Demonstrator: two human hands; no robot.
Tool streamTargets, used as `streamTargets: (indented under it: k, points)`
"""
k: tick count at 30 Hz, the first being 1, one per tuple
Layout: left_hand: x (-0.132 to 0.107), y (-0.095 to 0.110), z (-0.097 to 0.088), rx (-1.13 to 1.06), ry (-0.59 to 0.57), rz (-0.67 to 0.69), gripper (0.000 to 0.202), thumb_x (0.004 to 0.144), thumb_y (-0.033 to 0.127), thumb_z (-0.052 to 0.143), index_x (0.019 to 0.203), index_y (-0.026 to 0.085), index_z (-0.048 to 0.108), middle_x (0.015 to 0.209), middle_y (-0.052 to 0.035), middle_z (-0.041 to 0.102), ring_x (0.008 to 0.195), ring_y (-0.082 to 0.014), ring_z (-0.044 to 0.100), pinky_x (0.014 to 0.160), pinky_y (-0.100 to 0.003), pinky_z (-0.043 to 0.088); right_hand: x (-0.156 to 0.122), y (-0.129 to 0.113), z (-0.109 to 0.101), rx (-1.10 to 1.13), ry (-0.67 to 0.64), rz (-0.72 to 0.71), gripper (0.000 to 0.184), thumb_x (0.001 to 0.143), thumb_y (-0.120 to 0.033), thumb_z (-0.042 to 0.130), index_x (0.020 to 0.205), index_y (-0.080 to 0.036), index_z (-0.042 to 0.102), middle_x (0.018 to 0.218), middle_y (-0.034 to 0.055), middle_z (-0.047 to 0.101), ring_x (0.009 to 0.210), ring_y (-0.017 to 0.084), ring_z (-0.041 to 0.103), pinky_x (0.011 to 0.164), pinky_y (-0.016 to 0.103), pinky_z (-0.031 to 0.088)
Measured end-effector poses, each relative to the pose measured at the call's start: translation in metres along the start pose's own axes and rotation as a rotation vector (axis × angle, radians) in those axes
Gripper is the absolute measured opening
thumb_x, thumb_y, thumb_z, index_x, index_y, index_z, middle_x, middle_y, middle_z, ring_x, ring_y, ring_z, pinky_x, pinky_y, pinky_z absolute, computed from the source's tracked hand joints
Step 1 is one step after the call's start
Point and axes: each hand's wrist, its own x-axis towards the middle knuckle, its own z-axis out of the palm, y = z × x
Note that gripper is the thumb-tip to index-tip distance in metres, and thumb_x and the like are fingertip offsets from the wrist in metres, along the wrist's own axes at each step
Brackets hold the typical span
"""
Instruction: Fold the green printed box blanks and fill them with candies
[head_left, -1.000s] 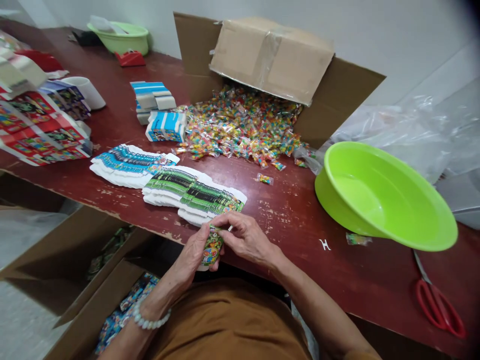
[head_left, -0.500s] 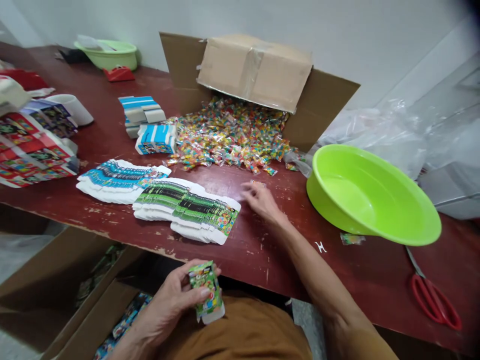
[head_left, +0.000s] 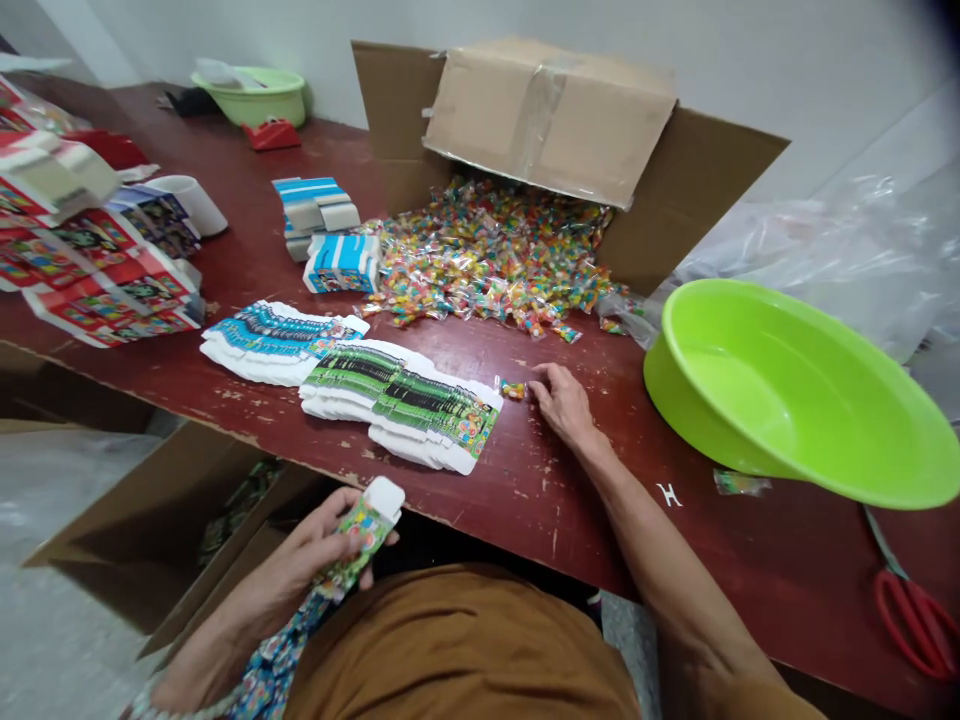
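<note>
1. Green printed carton [head_left: 365, 528], flap open, is gripped in the left hand [head_left: 319, 550] below the surface [head_left: 525, 480] edge.
2. A loose candy packet [head_left: 513, 389] is pinched by the right hand [head_left: 562, 400] beside the flat cartons [head_left: 405, 400].
3. Filling step is judged in hand; next, the packet needs carrying to the carton mouth.
</note>
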Motion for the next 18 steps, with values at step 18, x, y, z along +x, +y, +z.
streamTargets:
  k: [18]
  points:
    - [0.036,0.024,0.069,-0.152,0.122,0.186,0.051,0.071,0.029,0.073,0.116,0.019,0.051,0.084,-0.0016,0.07,0.054,-0.0113,0.062,0.054,-0.022,0.047,-0.022,-0.034,-0.014,0.044,-0.069,0.057,0.022,0.097,-0.033,0.041,0.083,-0.021,0.054,0.077,0.0046,0.06,0.073,0.021,0.056,0.07,0.033,0.043]
